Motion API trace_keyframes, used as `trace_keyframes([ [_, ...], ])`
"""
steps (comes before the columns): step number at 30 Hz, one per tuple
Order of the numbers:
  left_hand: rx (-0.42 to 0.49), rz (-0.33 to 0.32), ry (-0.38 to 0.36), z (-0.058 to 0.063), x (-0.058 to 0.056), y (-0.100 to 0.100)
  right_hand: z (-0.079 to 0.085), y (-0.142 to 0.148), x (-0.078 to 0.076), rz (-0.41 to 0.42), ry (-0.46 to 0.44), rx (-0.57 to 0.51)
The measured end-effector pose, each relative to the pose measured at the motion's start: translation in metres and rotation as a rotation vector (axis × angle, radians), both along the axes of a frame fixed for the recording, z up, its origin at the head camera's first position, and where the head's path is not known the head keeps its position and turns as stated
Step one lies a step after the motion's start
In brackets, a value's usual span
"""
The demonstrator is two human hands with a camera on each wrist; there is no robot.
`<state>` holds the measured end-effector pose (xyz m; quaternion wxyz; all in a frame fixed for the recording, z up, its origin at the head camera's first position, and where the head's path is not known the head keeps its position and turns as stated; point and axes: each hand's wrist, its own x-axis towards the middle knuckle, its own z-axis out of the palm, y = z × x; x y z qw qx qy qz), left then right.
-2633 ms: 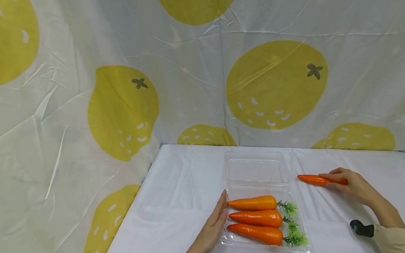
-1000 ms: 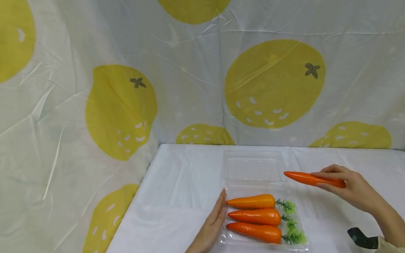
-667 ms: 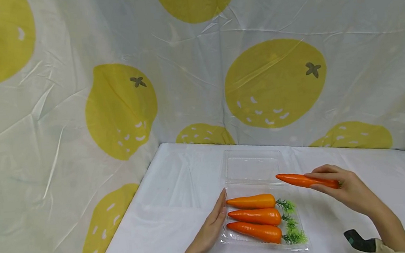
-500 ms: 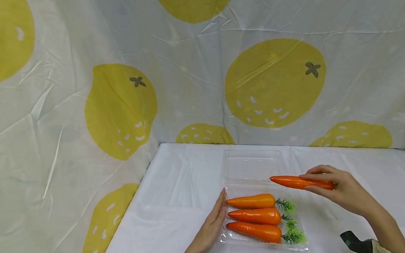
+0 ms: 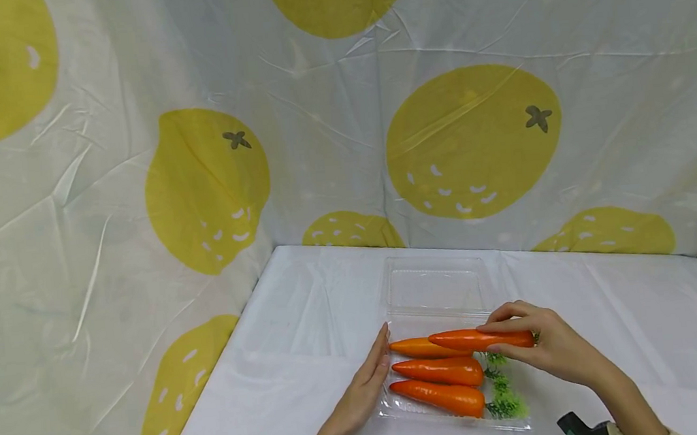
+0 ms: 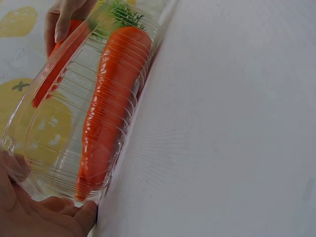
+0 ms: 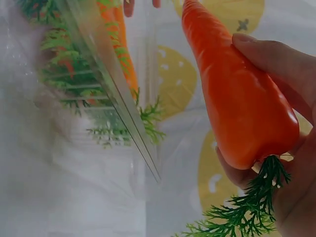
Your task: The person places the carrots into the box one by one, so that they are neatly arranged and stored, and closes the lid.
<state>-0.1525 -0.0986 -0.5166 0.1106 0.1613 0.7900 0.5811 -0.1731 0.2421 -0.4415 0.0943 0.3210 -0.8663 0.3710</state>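
My right hand [image 5: 539, 339] holds an orange carrot [image 5: 465, 339] between thumb and fingers, above the far side of a clear plastic clamshell box [image 5: 451, 426]. Green leaves [image 7: 247, 207] hang from the carrot's thick end in the right wrist view. Three more carrots lie side by side in the box, tips to the left: a far one [image 5: 408, 348] partly covered by the held carrot, a middle one [image 5: 440, 372] and a near one [image 5: 439, 398]. My left hand [image 5: 362, 390] rests along the box's left side, fingers straight against its wall.
The box's clear lid [image 5: 434, 289] lies folded back on the white-covered table [image 5: 307, 316]. A curtain with yellow fruit prints [image 5: 474, 143] stands behind and on the left. A dark wrist-camera piece [image 5: 580, 428] sits by my right forearm.
My right hand has lifted the carrot off the table at the right and carried it left over the box. My left hand has stayed at the box's side.
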Motion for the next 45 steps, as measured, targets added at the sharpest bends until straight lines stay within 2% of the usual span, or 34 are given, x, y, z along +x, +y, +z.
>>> trace_keyframes([
  [6,0.008,-0.001,-0.004,0.001,0.0,0.0,-0.006,-0.016,0.002,0.087,-0.039,-0.012],
  [14,0.021,-0.013,-0.007,0.001,0.0,-0.001,-0.014,-0.032,0.005,0.132,-0.06,0.013],
  [20,0.025,-0.014,-0.002,0.0,0.0,-0.001,-0.02,-0.045,0.007,0.126,0.002,0.061],
  [30,0.025,-0.012,-0.003,-0.001,-0.001,0.0,-0.027,-0.059,0.013,0.091,0.028,0.123],
  [35,0.03,-0.015,-0.005,-0.001,0.0,-0.001,-0.032,-0.065,0.014,0.114,0.014,0.105],
  [45,0.028,-0.018,-0.006,0.0,0.0,-0.001,-0.035,-0.072,0.015,0.099,-0.005,0.116],
])
